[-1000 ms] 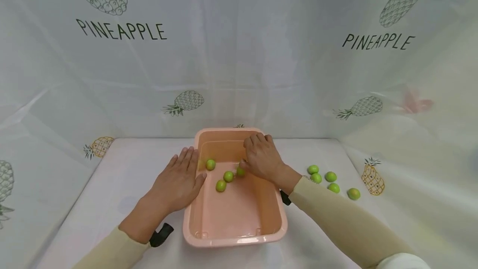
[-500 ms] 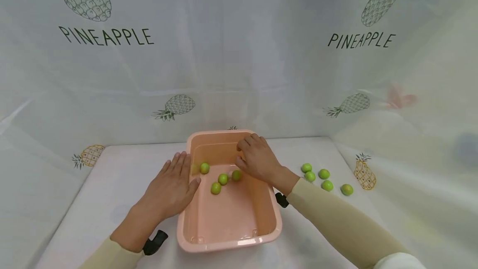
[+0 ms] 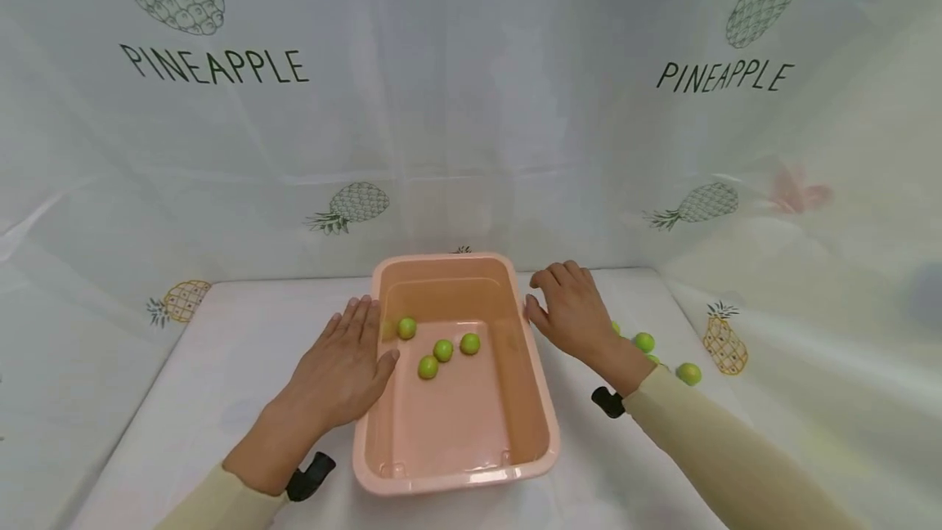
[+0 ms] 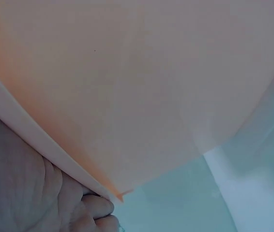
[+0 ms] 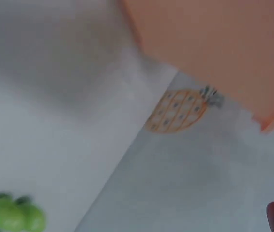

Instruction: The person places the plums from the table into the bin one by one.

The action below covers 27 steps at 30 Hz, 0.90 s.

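Note:
A pink plastic basin [image 3: 456,483] stands in the middle of the table in the head view, with several small green limes [image 3: 443,350] on its floor. My left hand [image 3: 334,375] lies along the basin's left rim, fingers straight and together. In the left wrist view the palm [image 4: 21,179] and fingertips are right at the rim [image 4: 54,150] from outside. My right hand [image 3: 574,313] is just outside the basin's right rim, fingers loosely bent and holding nothing. Only its fingertips show at the right wrist view's edge. More limes [image 3: 689,374] lie on the table to the right, some hidden behind the right wrist.
The white table [image 3: 243,350] backs onto a hanging sheet [image 3: 471,105] printed with pineapples, which also rises at both sides. In the right wrist view, blurred limes [image 5: 16,215] are at the lower left and the basin's outer wall [image 5: 214,43] is above.
My right hand has come out from over the basin, moving right past its rim. The lime it partly covered now shows fully inside. The left hand stays at the left rim.

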Motion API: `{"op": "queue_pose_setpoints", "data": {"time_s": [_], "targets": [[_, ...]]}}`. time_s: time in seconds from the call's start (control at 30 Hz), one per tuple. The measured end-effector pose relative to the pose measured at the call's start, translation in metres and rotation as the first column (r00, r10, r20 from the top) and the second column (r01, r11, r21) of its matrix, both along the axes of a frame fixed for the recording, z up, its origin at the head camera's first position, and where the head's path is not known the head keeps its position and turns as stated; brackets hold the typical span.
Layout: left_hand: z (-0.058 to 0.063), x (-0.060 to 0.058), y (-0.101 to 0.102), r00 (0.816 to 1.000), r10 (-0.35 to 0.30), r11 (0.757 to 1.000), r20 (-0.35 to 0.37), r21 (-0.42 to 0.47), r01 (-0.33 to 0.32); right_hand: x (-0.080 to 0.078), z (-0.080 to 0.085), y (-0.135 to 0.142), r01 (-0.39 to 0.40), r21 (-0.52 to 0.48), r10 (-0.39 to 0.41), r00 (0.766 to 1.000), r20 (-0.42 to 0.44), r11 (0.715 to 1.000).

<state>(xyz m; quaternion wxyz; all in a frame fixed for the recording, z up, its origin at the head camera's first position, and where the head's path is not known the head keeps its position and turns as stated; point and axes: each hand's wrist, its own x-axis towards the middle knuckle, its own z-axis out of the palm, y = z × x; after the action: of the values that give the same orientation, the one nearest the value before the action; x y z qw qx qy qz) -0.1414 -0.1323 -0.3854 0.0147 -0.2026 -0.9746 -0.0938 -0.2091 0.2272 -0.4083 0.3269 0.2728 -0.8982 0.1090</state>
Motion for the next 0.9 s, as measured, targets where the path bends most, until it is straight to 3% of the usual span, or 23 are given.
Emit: {"op": "queue_pose_setpoints", "data": {"time_s": [0.17,0.43,0.53,0.7,0.77,0.9], "targets": [[-0.002,0.001,-0.001,1.0,0.002,1.0,-0.008,-0.007,-0.002,0.013,-0.016,0.051,0.109,0.038,-0.111,0.992,0.064,0.993],[-0.001,-0.002,0.003,1.0,0.011,1.0,0.005,0.008,-0.011,0.037,-0.044,0.135,0.263,0.117,-0.277,0.952,0.127,0.958],[-0.001,-0.003,0.004,1.0,0.014,1.0,0.014,0.007,-0.014,0.048,-0.051,0.167,0.326,0.168,-0.352,0.924,0.153,0.93],[-0.001,-0.003,0.004,1.0,0.012,1.0,0.009,-0.007,-0.012,0.067,-0.058,0.206,0.409,0.263,-0.471,0.847,0.246,0.874],[-0.001,-0.003,0.004,1.0,0.012,1.0,0.007,-0.01,-0.012,0.073,-0.062,0.216,0.418,0.294,-0.491,0.833,0.253,0.86],[-0.002,-0.003,0.003,1.0,0.014,1.0,0.011,-0.012,-0.013,0.082,-0.075,0.228,0.42,0.322,-0.5,0.836,0.226,0.848]]}}
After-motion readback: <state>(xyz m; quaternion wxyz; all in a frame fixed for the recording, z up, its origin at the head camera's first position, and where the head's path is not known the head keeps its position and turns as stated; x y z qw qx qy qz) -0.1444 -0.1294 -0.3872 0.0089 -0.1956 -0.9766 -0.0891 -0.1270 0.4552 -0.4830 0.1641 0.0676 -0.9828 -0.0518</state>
